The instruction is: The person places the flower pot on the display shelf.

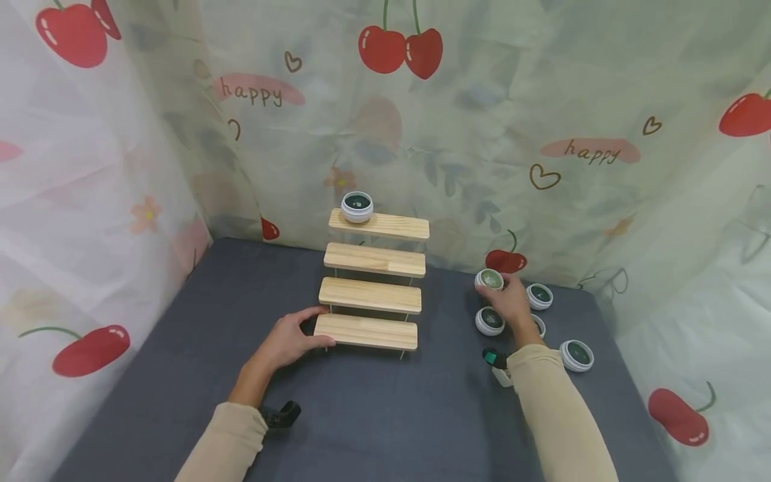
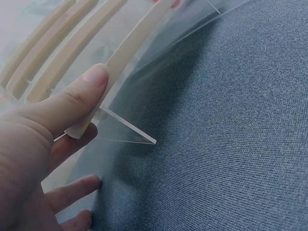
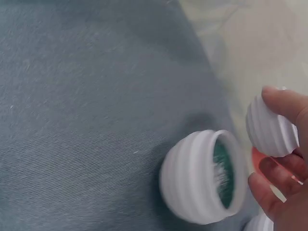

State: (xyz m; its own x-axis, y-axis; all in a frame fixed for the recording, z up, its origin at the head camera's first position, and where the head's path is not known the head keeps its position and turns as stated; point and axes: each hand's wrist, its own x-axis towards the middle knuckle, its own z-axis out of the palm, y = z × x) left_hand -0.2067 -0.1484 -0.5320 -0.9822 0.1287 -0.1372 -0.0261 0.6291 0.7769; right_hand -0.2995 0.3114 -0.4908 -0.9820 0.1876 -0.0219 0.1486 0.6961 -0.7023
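Observation:
A four-step wooden display stand (image 1: 367,294) with clear supports stands on the dark cloth. My left hand (image 1: 290,340) grips the left end of its lowest board (image 2: 126,53), thumb on top and a finger underneath. In the head view, my right hand (image 1: 513,306) holds a small white ribbed pot (image 3: 272,126) with a green inside, by its side. That pot is raised near the table's back edge. Below it sits another ribbed pot (image 3: 190,178) with a dark green inside. One more such pot (image 1: 357,209) rests on the left of the top step.
More white pots stand at the right: one at the back (image 1: 539,296), one partly hidden by my right wrist (image 1: 539,326), one nearer the front (image 1: 576,356). Cherry-patterned curtains (image 1: 470,134) enclose the dark-covered table (image 1: 385,415) at the back and sides.

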